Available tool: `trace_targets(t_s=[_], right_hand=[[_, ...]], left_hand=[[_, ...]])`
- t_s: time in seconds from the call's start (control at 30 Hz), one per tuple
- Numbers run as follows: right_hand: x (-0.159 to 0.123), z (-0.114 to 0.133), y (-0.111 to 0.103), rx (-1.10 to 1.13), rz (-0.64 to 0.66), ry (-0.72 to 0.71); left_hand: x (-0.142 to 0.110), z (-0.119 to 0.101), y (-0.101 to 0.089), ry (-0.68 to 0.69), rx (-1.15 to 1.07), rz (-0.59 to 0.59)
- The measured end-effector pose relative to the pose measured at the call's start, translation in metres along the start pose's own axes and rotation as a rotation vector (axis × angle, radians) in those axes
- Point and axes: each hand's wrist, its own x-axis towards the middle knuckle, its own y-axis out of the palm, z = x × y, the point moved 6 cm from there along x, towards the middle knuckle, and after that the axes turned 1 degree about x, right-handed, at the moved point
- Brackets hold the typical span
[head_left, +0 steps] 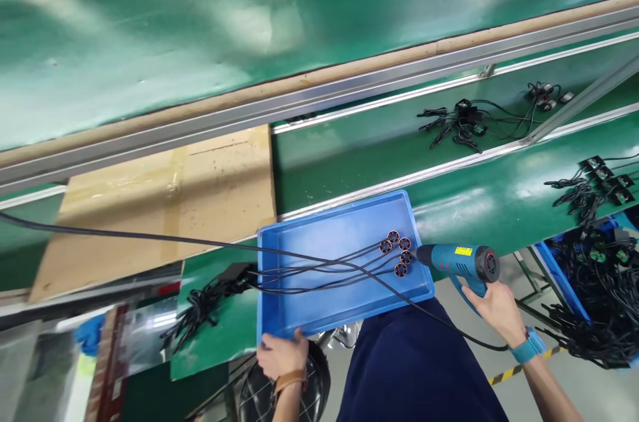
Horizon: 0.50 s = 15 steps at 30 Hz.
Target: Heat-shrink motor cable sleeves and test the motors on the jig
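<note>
A blue plastic tray (319, 245) rests across my lap and the bench edge. Several small round motors (398, 252) lie at its right end, their black wires (309, 269) running left over the tray. My right hand (492, 312) grips the handle of a teal heat gun (462, 260), whose nozzle points left at the motors. The gun's black cord (150, 237) stretches far left across the tray. My left hand (280, 354) is closed on the tray's near left corner.
Green conveyor belts (349, 149) run across the view behind the tray. A flat cardboard sheet (170, 199) lies to the left. More wired parts (464, 119) sit on the belt, and a bin of black cables (594, 289) stands at the right.
</note>
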Motion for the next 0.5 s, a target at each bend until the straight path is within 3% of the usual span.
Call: trace_targets(t_s=[0.1, 0.23, 0.37, 0.5], right_hand=[[0.001, -0.001, 0.001, 0.025, 0.002, 0.009], [0.002, 0.000, -0.003, 0.064, -0.017, 0.006], [0.008, 0.010, -0.009, 0.081, -0.034, 0.013], [0.016, 0.019, -0.011, 0.089, -0.048, 0.002]], left_hand=[[-0.009, -0.045, 0.020, 0.346, 0.039, 0.076], [-0.033, -0.122, 0.071, 0.764, 0.068, 0.298], [-0.048, -0.175, 0.118, 0.931, 0.118, 0.454], [-0.053, -0.194, 0.142, 0.976, 0.134, 0.582]])
